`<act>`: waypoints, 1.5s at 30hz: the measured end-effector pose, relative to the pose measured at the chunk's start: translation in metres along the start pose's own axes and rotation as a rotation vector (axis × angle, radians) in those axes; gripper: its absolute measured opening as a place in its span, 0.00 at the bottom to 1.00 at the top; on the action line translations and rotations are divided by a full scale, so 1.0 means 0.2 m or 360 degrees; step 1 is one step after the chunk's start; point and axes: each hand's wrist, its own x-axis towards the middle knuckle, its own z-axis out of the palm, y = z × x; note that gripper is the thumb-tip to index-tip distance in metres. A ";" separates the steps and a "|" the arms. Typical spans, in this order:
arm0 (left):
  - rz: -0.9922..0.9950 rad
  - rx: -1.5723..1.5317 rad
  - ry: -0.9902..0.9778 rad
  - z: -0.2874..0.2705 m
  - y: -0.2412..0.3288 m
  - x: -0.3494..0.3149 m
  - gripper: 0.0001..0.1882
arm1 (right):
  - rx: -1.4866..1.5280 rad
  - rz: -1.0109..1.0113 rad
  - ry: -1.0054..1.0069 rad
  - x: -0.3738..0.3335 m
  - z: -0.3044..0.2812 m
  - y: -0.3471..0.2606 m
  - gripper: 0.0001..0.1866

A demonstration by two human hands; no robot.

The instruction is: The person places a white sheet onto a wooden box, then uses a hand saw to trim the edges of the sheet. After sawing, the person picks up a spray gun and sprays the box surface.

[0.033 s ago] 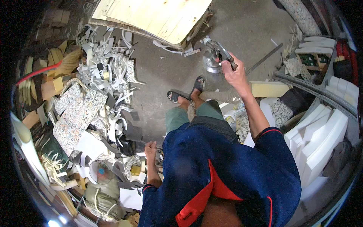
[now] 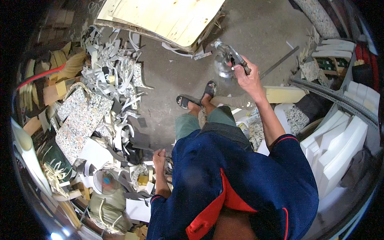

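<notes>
My right hand [image 2: 249, 78] is closed around the grip of a metal spray gun [image 2: 232, 54], held out in front of me above the floor. Below its body hangs a round silver cup [image 2: 225, 71]. The nozzle end points away from me, toward a pale wooden board [image 2: 168, 18] on a stack at the far side, and is apart from it. Down at my left side hangs my left hand [image 2: 159, 157], with its fingers curled in and nothing visible in them.
A heap of foam offcuts [image 2: 116, 76] covers the floor on the left, with a speckled foam sheet [image 2: 84, 120]. White foam blocks [image 2: 340, 148] lean at the right. A thin dark bar [image 2: 280, 62] lies on the floor beyond my right hand. My sandalled feet [image 2: 196, 96] stand on concrete.
</notes>
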 end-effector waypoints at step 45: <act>0.0112 -0.0199 0.0136 0.11 0.18 0.15 0.19 | -0.0256 -0.0059 0.0501 0.90 -0.68 0.09 0.27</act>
